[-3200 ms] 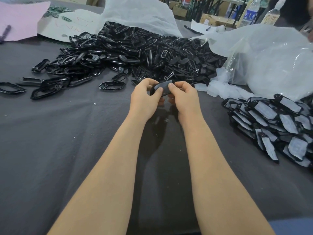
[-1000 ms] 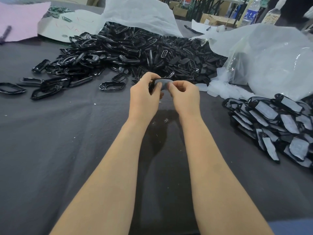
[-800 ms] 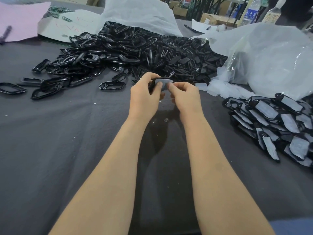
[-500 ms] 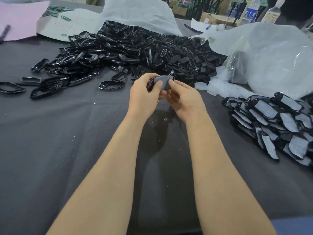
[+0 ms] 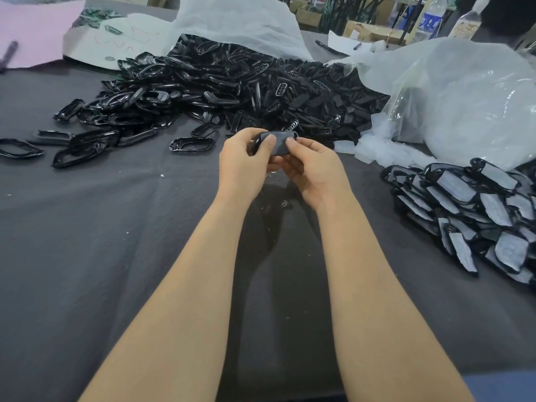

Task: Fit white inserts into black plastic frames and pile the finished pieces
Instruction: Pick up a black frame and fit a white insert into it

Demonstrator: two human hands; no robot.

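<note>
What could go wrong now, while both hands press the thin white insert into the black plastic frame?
The white insert, pinned under both thumbs, may seat crooked in the black plastic frame. The left hand and right hand work above the table, so a slip might drop the piece into the heap of empty black frames just beyond.

pink sheet (image 5: 37,30), water bottle (image 5: 432,17), perhaps a pen (image 5: 10,52)

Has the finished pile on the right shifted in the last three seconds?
No. The finished pile lies where it did, just in front of the clear plastic bag.
</note>
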